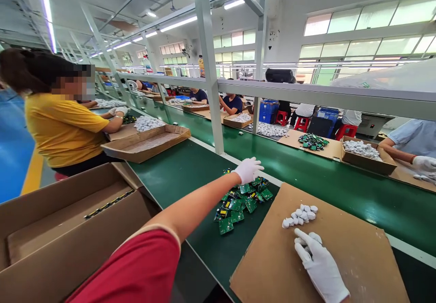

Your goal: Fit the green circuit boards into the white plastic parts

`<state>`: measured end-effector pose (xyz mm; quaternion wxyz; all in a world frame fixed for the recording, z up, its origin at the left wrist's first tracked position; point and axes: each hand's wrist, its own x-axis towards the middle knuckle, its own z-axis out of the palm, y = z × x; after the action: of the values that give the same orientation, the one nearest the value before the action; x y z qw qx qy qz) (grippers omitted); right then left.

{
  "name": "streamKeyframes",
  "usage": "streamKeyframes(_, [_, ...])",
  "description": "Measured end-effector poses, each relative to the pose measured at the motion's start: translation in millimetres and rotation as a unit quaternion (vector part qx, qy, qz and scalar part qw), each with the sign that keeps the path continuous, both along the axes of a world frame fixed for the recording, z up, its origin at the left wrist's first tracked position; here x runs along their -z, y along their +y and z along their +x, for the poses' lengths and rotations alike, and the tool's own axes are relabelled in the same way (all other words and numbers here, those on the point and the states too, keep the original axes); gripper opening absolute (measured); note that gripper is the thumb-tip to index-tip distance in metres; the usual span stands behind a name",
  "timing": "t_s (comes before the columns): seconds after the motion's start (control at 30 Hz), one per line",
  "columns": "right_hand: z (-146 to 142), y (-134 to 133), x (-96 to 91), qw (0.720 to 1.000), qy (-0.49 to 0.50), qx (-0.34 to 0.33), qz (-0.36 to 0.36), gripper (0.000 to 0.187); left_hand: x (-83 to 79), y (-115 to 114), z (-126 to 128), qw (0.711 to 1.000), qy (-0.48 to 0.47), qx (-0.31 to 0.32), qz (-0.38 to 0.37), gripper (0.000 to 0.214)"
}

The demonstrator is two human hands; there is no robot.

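Note:
My left hand (248, 170), in a white glove, is stretched out over the far edge of a pile of green circuit boards (238, 203). Its fingers point away to the right, apart, and I see nothing held in them. The boards carry yellow and dark components and lie on the green bench. My right hand (320, 262), gloved too, rests on a cardboard sheet (272, 253) with its fingers curled around small white plastic pieces (315, 237), partly hidden by the glove. Just beyond its fingertips lies a small cluster of similar white pieces (299, 216).
An open cardboard box (68, 216) stands at the left, and a shallow cardboard tray (146, 144) farther along. A grey metal post (208, 67) rises beyond the boards. A green conveyor belt (306, 189) runs behind. A co-worker in yellow (64, 121) sits at left; others work across the belt.

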<state>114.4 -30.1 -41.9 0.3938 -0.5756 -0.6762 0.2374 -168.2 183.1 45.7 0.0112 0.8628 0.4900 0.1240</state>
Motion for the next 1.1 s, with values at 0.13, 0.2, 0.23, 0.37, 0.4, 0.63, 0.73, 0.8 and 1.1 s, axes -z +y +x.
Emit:
streamKeyframes(0.13, [0.5, -2.9, 0.6, 0.999, 0.03, -0.002, -0.015, 0.035, -0.1, 6.9, 44.7, 0.999, 0.005, 0.005, -0.05, 0.034])
streamKeyframes(0.2, [-0.5, -5.1, -1.8, 0.999, 0.046, 0.0, -0.023, 0.034, -0.8, 8.6, 50.6, 0.997, -0.007, -0.004, -0.073, 0.026])
streamKeyframes(0.23, [-1.1, -6.3, -4.3, 0.998, 0.052, -0.001, -0.027, 0.033, -1.9, 9.2, 50.9, 0.996, -0.017, -0.007, -0.084, 0.024])
streamKeyframes(0.37, [-1.2, -9.2, -22.4, 0.993, 0.105, 0.037, -0.046, 0.033, -7.1, 4.4, 50.8, 0.989, -0.09, -0.015, -0.116, 0.017])
streamKeyframes(0.4, [0.2, -9.5, -27.5, 0.986, 0.14, 0.072, -0.05, 0.035, -7.4, -2.0, 53.4, 0.985, -0.119, -0.017, -0.122, 0.019])
streamKeyframes(0.63, [22.6, -7.9, -32.5, 0.967, 0.06, 0.244, 0.041, 0.037, 8.9, -115.5, 115.1, 0.726, -0.541, 0.13, -0.405, 0.034])
streamKeyframes(0.73, [27.7, -3.1, -20.5, 0.975, -0.115, 0.184, 0.041, 0.037, 17.7, -150.5, 141.2, 0.416, -0.642, 0.137, -0.629, 0.038])
streamKeyframes(0.8, [26.3, -0.9, -14.5, 0.972, -0.195, 0.125, 0.026, 0.038, 25.0, -158.0, 150.1, 0.316, -0.648, 0.107, -0.684, 0.039])
streamKeyframes(1.1, [30.6, -5.7, -30.4, 0.948, -0.249, 0.191, -0.052, 0.025, 58.0, -164.3, 150.6, 0.371, -0.572, 0.084, -0.727, 0.026])
